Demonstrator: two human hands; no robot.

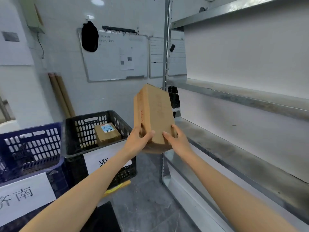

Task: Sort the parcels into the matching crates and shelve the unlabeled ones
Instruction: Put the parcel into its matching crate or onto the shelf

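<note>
Cardboard parcel [153,114] is gripped at its near end by left hand [138,140] and right hand [176,139], fingers [149,133] curled; I'd lay it flat on the right shelf [234,158].

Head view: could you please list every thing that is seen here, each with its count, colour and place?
held parcel: 1, brown, raised beside the shelf post.
labelled parcel: 1, brown with blue label, inside black crate.
black crate: 1, black, left of centre.
blue crate: 1, dark blue, far left.
shelf unit: 1, grey metal, right.
whiteboards: 2, white, back wall.
cardboard tubes: 2, brown, leaning on left wall.
left grip: 1, bare, holds held parcel's lower left.
right grip: 1, bare, holds its lower right.
</note>
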